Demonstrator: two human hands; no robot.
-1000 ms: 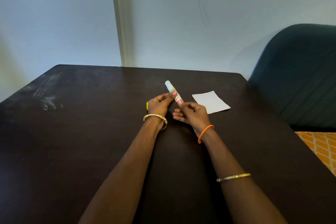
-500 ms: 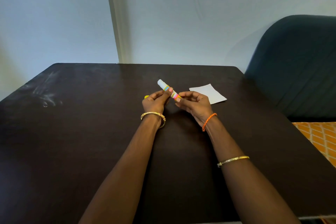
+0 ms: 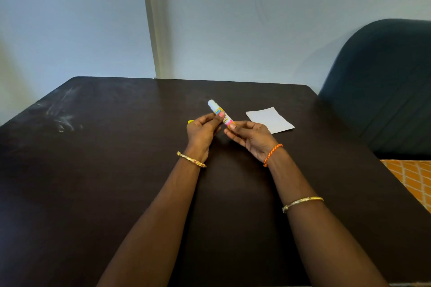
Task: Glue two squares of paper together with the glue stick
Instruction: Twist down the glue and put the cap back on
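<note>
We are sitting at a dark table with both forearms reaching out over it, and we are holding the glue stick up between our two hands, clear of the tabletop. Our left hand is gripping the stick around its middle, the thumb pressing on the coloured label, while our right hand is pinching the lower end of the stick between thumb and fingertips. The stick is tilting away from us, its white end pointing up and to the far left. A small yellow thing is peeking out at the far edge of our left hand; we cannot tell whether it is a cap or whether the hand is holding it. The white paper is lying flat on the table just beyond our right hand, apart from the fingers, and we cannot tell whether it is one square or two stacked. We are wearing a gold bangle on the left wrist, an orange cord bracelet on the right wrist and a second gold bangle further up the right forearm. A dark blue chair is standing at the right of the table, against a pale wall.
</note>
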